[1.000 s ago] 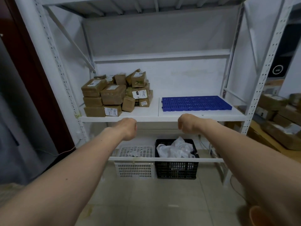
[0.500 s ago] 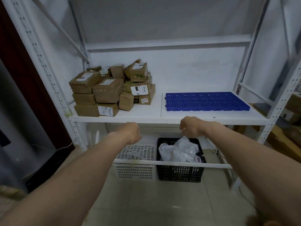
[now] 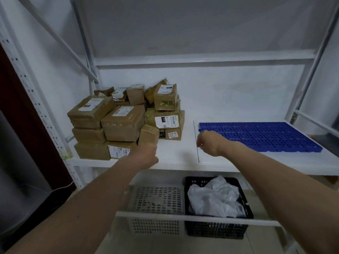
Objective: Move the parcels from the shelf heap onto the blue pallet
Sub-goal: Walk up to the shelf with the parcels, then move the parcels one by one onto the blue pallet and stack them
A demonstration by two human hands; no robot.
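Note:
A heap of brown taped parcels [image 3: 124, 123] with white labels stands on the left half of the white shelf [image 3: 176, 156]. A small parcel [image 3: 149, 133] leans at the heap's front right. The blue perforated pallet [image 3: 256, 136] lies flat on the right half and carries nothing. My left hand [image 3: 147, 155] hovers just in front of the small parcel with loosely curled fingers and holds nothing. My right hand [image 3: 209, 143] hangs over the shelf at the pallet's near left corner, also loosely curled and holding nothing.
Under the shelf stand a white slotted basket [image 3: 156, 198] and a black basket [image 3: 216, 230] with a crumpled plastic bag [image 3: 212, 197]. A white rail [image 3: 183, 217] crosses in front of them. Perforated rack posts [image 3: 27, 85] frame the sides, and another shelf board runs above.
I have come closer to the rack. Both hands rose from below the shelf edge to above the board, the left toward the small front parcel, the right toward the pallet's corner.

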